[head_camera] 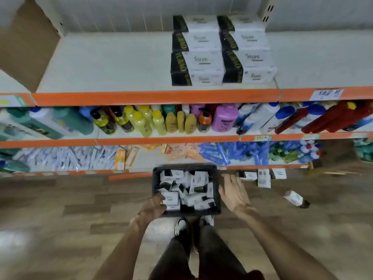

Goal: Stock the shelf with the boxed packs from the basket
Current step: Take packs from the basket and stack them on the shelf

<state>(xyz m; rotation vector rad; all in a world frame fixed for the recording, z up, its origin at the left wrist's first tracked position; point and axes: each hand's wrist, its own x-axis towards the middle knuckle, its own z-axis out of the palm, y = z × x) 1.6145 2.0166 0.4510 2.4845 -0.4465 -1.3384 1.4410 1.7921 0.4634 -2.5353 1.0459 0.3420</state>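
A person stands in front of the store shelves, looking down. A dark plastic basket (186, 189) sits on the wooden floor (60, 209), right by their shoes (193, 223). It is full of little white and black boxed packs (187, 187), all jumbled up.

The left hand (154, 206) is at the near left corner of the basket. Its fingers curl over the rim there, next to one pack, so it looks like it grips the basket. I cannot tell if it holds a pack too. The right hand (234, 191) hangs just beside the right wall of the basket. Its fingers are spread out and it holds nothing.

Up on the top shelf (121, 63), two rows of the same packs, the stacked packs (222, 51), sit a bit right of the middle. They go from the front edge to the back wall. The rest of that shelf is bare. The shelf below holds many bottles (161, 120).

Some loose packs (262, 177) lie on the floor by the bottom shelf, to the right of the basket. One more fallen pack (296, 199) lies farther out.

I think this is the picking-up step. Many packs are left, so the job is far from done. Next, a hand needs to reach into the basket, take a pack, and lift it high to the top shelf beside the rows. It should go down flat and straight, so the pile does not tip.
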